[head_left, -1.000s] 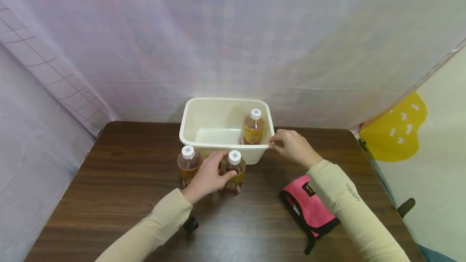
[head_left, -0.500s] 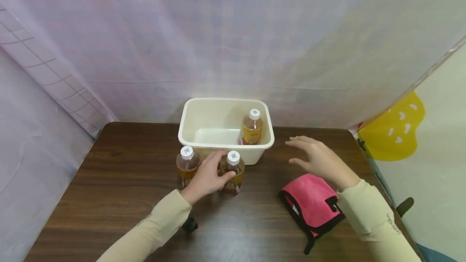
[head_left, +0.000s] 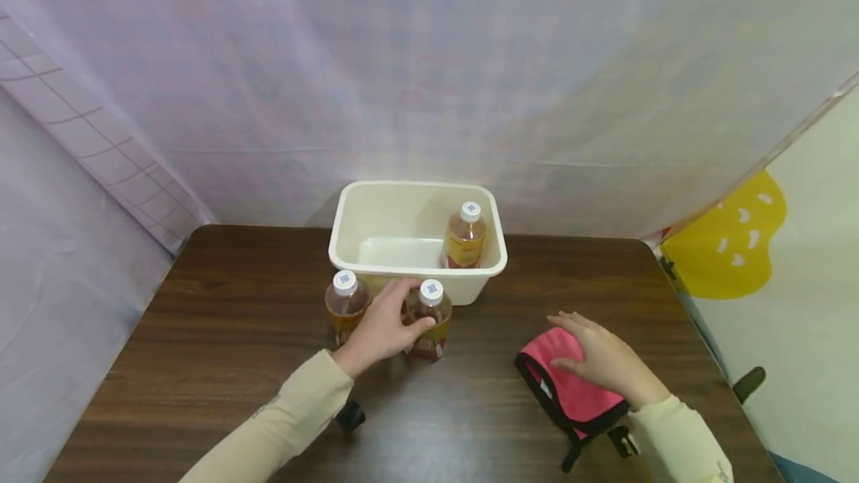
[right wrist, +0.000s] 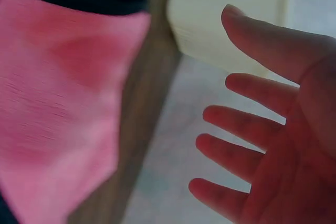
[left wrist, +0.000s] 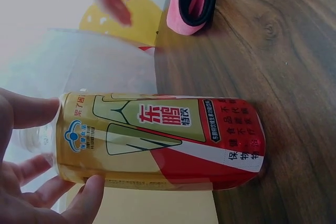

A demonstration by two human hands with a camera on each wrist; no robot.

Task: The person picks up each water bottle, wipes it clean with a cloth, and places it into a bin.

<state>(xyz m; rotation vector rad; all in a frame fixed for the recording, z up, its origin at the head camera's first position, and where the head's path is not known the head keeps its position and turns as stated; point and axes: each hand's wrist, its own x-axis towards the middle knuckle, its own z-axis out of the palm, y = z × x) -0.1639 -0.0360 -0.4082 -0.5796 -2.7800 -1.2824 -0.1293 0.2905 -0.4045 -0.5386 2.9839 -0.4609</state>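
Note:
My left hand (head_left: pixel 382 326) grips a drink bottle (left wrist: pixel 157 140) with a white cap and a gold and red label, thumb and fingers round its upper part. That bottle stands upright on the table, before a cream plastic tub (head_left: pixel 470 289). Left of the hand is a second bottle (head_left: pixel 347 304), partly hidden by it. Inside the tub, at its right end, a third bottle (head_left: pixel 464 243) stands upright. My right hand (head_left: pixel 604 360) hovers over a pink fabric piece (head_left: pixel 577 397) with black edging. Its fingers are spread and hold nothing in the right wrist view.
Dark wood-grain table (head_left: pixel 221 334) spreads beneath everything, with a pale curtain (head_left: pixel 416 80) close behind the tub. A small black object (head_left: pixel 350 416) lies near my left sleeve. Beside the pink fabric is a black buckle-like piece (head_left: pixel 622 440).
My right hand has left the tub's right front corner and moved right and nearer, over the pink fabric. The left hand and the bottle it grips stay in place.

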